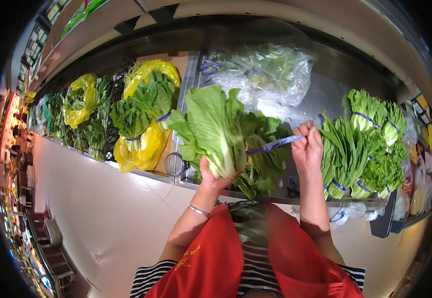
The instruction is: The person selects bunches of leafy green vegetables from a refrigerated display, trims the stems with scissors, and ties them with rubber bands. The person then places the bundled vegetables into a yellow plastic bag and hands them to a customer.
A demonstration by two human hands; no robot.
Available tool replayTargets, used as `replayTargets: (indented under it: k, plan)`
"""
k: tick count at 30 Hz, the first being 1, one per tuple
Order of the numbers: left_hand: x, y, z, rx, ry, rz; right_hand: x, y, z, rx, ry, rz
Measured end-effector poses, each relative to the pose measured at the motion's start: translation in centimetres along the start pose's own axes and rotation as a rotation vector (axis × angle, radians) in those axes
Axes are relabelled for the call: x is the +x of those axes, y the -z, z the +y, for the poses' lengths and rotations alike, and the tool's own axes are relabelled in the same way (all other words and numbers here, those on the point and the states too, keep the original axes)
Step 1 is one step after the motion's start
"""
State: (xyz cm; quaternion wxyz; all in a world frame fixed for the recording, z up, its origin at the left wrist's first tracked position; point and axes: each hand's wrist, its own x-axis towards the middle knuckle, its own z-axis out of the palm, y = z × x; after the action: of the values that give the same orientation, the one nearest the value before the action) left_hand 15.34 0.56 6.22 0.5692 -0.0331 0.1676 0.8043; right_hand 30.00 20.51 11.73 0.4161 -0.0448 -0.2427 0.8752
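Observation:
My left hand point(216, 180) grips the pale stem end of a bunch of leafy greens point(212, 130), its broad leaves pointing away from me above the counter. A strip of purple tape point(271, 146) stretches from the right side of this bunch to my right hand point(308, 145), whose fingers are pinched on its far end. Whether the tape goes all the way around the stems is hidden. Loose darker greens point(266, 171) lie on the metal counter behind and to the right of the held bunch, partly blurred.
On the right stand bunches of long-leaf greens point(344, 156) and lettuce point(366, 111) bound with purple tape. A clear plastic bag of greens point(275, 74) lies at the back. To the left, tied greens point(156, 93) rest on yellow plastic point(141, 152). A ring-shaped roll point(175, 164) sits at the front edge.

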Motion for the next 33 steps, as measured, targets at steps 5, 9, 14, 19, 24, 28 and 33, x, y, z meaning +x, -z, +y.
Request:
replayTargets:
  k: [5, 9, 14, 19, 24, 28, 33]
  plan:
    - [-0.9, 1.5, -0.3, -0.163, -0.077, -0.262, 0.4, 6.0, -1.7, 0.179, -0.006, 0.665]
    - [-2.8, 2.0, 2.8, -0.259, -0.087, -0.549, 0.7, 8.8, -8.2, 0.001, 0.368, 0.683]
    - [-5.2, 2.8, 3.4, -0.161, -0.117, -0.366, 1.0, 10.9, -9.6, -1.102, 0.276, 0.210]
    - [-7.4, 5.1, 2.3, -0.132, -0.111, -0.275, 0.1, 13.0, -8.0, -2.436, 0.020, 0.095]
    - [-10.1, 7.8, 2.3, -0.114, -0.156, -0.248, 0.4, 13.9, -6.2, -2.269, 0.368, 0.097]
    - [-11.6, 7.6, 2.1, 0.025, -0.205, -0.231, 0.7, 13.1, -6.4, -2.005, 0.555, 0.029]
    - [-12.5, 6.6, 1.9, 0.031, -0.203, -0.204, 0.6, 11.7, -7.8, -2.230, 0.220, 0.186]
